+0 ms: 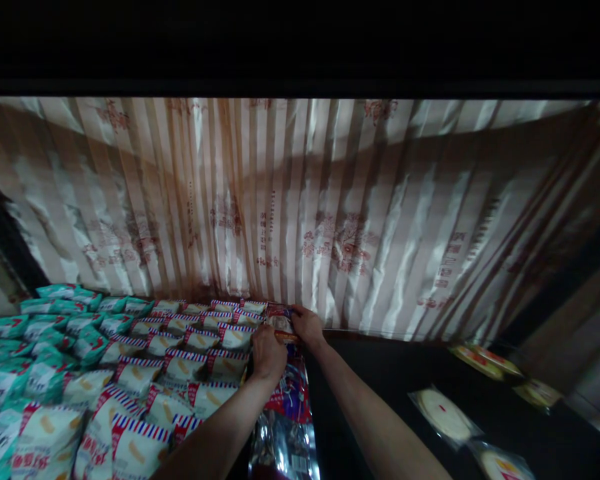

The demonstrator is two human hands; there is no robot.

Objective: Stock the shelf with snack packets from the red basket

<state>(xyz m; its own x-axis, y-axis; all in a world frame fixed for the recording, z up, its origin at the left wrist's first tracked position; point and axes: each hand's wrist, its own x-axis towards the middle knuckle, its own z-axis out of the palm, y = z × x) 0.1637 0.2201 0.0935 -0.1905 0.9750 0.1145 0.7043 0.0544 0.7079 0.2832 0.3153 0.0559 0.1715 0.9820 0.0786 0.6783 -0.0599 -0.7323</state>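
Note:
Near the back of a dark shelf, my left hand (269,353) and my right hand (307,325) grip a small dark reddish snack packet (279,320) from its two sides. Fingers of both hands are curled at its edges. Below the hands lies a larger red and purple bag (295,393). A shiny silver packet (285,443) sits nearer to me, partly behind my left forearm. Just left of my left hand stand rows of cream snack bags (230,363) with red and blue striped tops.
Several teal bags (50,373) fill the far left. On the right, clear-wrapped round flat packs (443,413) and yellow-red packets (480,360) lie on the black shelf surface (370,373). A pleated printed curtain (290,220) hangs behind; a dark ledge (300,87) runs overhead.

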